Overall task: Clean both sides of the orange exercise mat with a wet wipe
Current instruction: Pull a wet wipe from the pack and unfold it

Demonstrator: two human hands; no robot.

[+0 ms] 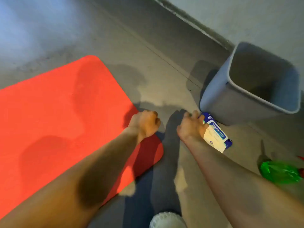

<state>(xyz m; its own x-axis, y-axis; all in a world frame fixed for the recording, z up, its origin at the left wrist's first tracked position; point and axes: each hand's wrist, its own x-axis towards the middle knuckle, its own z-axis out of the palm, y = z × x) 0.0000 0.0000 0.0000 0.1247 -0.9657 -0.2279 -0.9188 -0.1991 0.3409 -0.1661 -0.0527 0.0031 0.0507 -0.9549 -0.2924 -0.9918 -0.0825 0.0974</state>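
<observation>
Head view looks down on the orange exercise mat [57,104], which lies flat on the grey floor [148,46] and fills the left side of the frame. Its rounded near-right corner sits under the left forearm.

The left grip [145,123] is clenched into a fist with nothing visible in it. It hangs right over the mat's right edge, where orange meets floor.

The right grip [191,125] is off the mat, across a strip of bare floor. It is on a blue-and-white wet wipe pack [217,137], with the fingers [195,113] bent over the pack's far end and touching it. The frame is blurred, and I cannot tell whether they have closed on the pack or only rest there.

The pack lies flat on the floor, with its far end just beside the base of a grey bin [217,96] that stands upright near the wall. It is well apart from the mat.

A green bottle [279,171] lies at the right edge of the frame, beyond the right forearm. A white shoe [166,219] shows at the bottom.
</observation>
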